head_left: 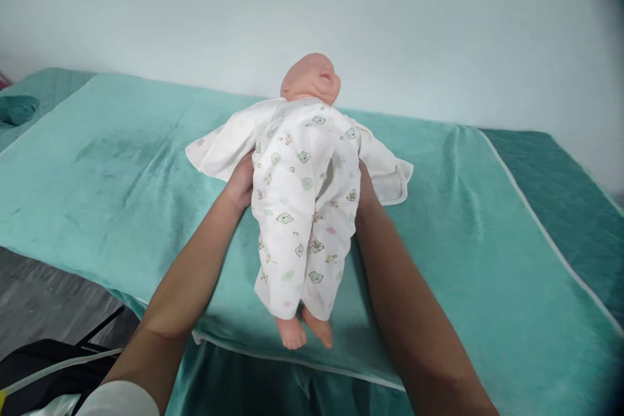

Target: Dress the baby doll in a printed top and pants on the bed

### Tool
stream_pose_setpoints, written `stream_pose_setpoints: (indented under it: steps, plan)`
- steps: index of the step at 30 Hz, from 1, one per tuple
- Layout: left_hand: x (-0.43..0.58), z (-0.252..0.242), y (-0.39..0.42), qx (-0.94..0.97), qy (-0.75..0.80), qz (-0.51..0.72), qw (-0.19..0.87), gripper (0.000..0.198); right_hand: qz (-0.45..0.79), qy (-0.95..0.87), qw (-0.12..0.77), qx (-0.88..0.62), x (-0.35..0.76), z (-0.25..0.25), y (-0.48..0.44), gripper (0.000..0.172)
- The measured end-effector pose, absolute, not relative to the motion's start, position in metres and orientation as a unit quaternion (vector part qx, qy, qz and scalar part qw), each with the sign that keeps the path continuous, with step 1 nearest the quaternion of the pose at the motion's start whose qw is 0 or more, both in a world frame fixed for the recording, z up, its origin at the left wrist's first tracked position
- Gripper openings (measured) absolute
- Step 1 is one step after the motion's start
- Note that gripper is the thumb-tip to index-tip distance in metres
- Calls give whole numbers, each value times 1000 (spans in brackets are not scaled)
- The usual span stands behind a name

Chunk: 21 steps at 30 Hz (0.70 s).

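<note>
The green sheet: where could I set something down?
The green sheet has two broad bare patches: one left of the left forearm, one between the right forearm and the darker green strip. The middle is crowded: the doll, with left hand and right hand at its sides.

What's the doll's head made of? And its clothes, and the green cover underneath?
The head looks like soft plastic or rubber: smooth, pinkish, with a molded mouth. The clothes look like thin, matte cloth, maybe cotton, since they crease softly and have printed pictures. The cover seems velvety, perhaps polyester, because lighter and darker patches show on its fuzzy-looking surface.
</note>
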<state>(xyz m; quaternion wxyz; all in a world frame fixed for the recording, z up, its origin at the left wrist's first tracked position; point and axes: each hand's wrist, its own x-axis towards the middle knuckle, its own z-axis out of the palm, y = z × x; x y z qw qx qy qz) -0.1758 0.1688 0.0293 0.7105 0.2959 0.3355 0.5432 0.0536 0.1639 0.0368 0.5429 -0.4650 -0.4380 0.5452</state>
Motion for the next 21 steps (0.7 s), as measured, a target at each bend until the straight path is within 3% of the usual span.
stream_pose_setpoints:
  steps: [10, 16, 21]
  plan:
    - [-181, 32, 165, 310, 331, 587, 671, 53, 540, -417, 556, -476, 53, 49, 158, 32]
    - [-177, 30, 166, 310, 339, 589, 665, 60, 527, -429, 565, -469, 51, 46, 158, 26]
    - [-177, 29, 168, 335, 343, 603, 638, 53, 545, -402, 570, -464, 47, 46, 158, 25]
